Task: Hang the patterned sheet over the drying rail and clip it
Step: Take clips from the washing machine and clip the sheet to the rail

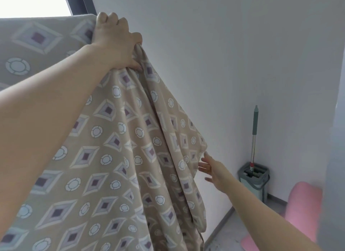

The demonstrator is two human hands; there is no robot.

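Observation:
The patterned sheet (119, 157), beige with diamond and ring motifs, hangs in front of me and fills the left and middle of the view. Its top edge lies straight across the upper left, draped over something hidden beneath it; the rail itself is not visible. My left hand (117, 43) is raised high and clenches a bunch of the sheet at its top right corner. My right hand (212, 169) reaches low to the right with fingers spread, fingertips touching the sheet's hanging right edge without gripping it. No clip is in view.
A white wall (233, 64) stands right behind the sheet. A bright window with a dark frame (80, 2) is at the top left. A mop with a green handle (254, 131) stands in its bucket (253, 178) in the corner, beside a pink object (304, 207).

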